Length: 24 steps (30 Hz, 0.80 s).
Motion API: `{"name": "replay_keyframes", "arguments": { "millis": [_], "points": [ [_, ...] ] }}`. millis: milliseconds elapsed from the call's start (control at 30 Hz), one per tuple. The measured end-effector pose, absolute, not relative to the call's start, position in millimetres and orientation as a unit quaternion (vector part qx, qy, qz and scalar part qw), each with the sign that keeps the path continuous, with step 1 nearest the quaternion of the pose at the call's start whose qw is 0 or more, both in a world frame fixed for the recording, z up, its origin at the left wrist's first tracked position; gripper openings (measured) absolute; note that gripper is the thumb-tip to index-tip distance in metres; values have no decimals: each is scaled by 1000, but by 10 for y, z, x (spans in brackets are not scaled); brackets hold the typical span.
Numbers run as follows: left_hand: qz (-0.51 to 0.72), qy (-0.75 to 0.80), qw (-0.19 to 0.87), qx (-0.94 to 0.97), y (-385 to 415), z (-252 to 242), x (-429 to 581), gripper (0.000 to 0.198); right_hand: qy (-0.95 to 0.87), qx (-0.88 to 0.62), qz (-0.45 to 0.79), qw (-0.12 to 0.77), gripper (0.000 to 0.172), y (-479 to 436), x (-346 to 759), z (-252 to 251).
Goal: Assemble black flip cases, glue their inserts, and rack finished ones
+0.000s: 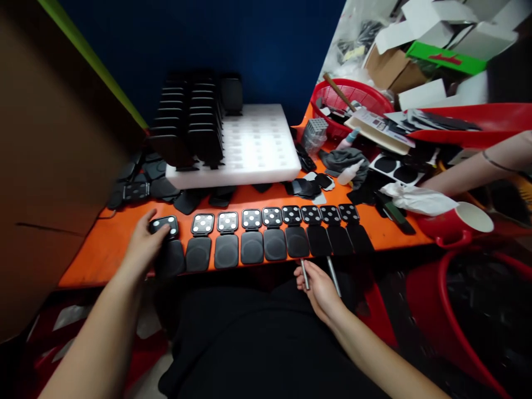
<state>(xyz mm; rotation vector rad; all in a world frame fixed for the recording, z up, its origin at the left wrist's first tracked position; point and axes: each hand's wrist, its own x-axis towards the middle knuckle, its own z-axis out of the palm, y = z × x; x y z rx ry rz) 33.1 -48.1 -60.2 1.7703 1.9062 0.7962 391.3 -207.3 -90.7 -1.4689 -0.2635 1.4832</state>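
My left hand [147, 241] grips the leftmost dotted black piece [168, 226], thumb on its face, at the left end of a row. Several similar hinged pieces lie open along the orange table's front edge. Each has a dotted square part, such as this one [228, 221], above a plain black pad [226, 251]. Just below the table edge, my right hand [316, 282] is closed on a thin metal rod [305, 275]. A second metal rod [333, 276] shows beside that hand; whether it is held is not clear.
A white foam tray [257, 144] holds upright black pieces [203, 122] behind the row. Loose black pads [187, 202] lie before it. A red basket [353, 88], a bottle [350, 173] and a red mug [457, 224] are at the right. A cardboard wall [50, 166] stands left.
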Motion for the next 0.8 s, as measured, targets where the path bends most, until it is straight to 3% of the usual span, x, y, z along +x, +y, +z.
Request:
{"name": "replay_keyframes", "arguments": {
  "millis": [233,533,800],
  "points": [
    [186,682,118,697,-352,-683,434,60,-204,-709,495,459,51,-2281,4053,-976],
    [155,628,70,759,-349,-748,344,55,-341,-725,428,418,40,-2351,4028,-909],
    [222,638,31,737,-497,-580,500,57,-392,-688,359,495,32,-2135,4252,-599]
  ]
}}
